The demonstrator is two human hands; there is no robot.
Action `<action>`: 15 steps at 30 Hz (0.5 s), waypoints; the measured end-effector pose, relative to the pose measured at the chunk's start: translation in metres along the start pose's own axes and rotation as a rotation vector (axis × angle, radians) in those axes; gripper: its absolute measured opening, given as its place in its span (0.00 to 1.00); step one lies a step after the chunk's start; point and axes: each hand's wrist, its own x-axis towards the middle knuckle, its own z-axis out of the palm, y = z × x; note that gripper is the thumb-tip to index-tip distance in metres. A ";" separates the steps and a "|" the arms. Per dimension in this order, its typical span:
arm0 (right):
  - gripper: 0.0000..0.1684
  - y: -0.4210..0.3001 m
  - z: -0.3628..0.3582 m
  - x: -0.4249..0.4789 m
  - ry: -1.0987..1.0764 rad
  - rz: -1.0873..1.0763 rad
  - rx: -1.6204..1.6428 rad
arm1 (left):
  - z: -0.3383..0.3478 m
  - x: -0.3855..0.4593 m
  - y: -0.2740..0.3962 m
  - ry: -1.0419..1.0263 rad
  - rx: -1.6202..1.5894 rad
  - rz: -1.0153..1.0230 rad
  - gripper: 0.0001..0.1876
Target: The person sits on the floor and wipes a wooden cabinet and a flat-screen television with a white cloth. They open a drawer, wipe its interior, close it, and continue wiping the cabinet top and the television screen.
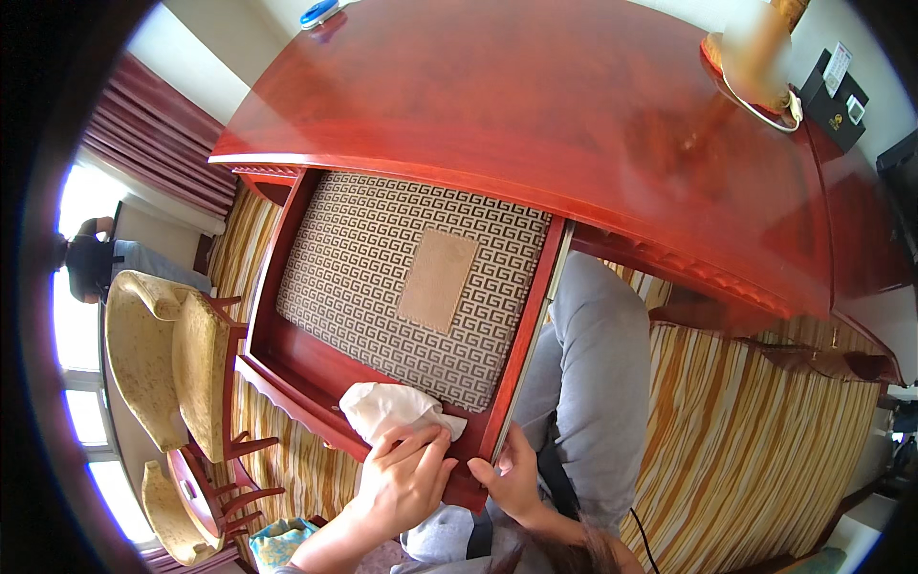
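A red-brown wooden drawer (323, 353) stands pulled out from a glossy desk (466, 93). In it lies a flat pad or case (358, 265) with a Greek-key pattern and a stitched tan patch (437, 281). My left hand (405, 473) presses a crumpled white cloth (387, 409) into the near part of the drawer, beside the front panel; its fingertips rest on the cloth. With thumb above and fingers below, my right hand (513, 481) grips the drawer's near right corner, by the metal slide rail (539, 326).
A blue-and-white object (319, 13) rests on the desk's far left edge. At the right stand a lamp base (760, 64) with a white cord and a black holder (835, 100). Yellow chairs (201, 373) and a small round table (193, 491) are left; another person (97, 258) stands near the window.
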 end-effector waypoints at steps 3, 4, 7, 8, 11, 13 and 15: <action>0.33 0.001 0.000 0.000 0.001 0.000 0.001 | -0.003 0.008 0.003 0.013 -0.007 0.010 0.15; 0.33 0.001 -0.001 -0.001 0.002 0.002 0.002 | -0.003 0.011 0.005 0.017 -0.010 0.022 0.15; 0.32 0.004 0.001 0.001 0.020 0.016 0.061 | 0.000 0.009 0.003 0.060 0.042 0.055 0.16; 0.32 0.006 0.001 0.000 0.022 0.009 0.055 | -0.002 0.007 0.004 0.009 0.035 0.023 0.16; 0.30 0.009 0.000 0.000 0.020 0.003 0.034 | -0.005 0.001 0.008 -0.065 0.025 -0.050 0.17; 0.30 0.009 0.003 -0.001 0.025 0.013 0.018 | -0.002 -0.002 0.007 -0.019 0.030 -0.051 0.17; 0.30 0.007 0.005 -0.001 0.032 0.026 0.065 | 0.002 0.001 0.006 0.051 0.071 -0.011 0.18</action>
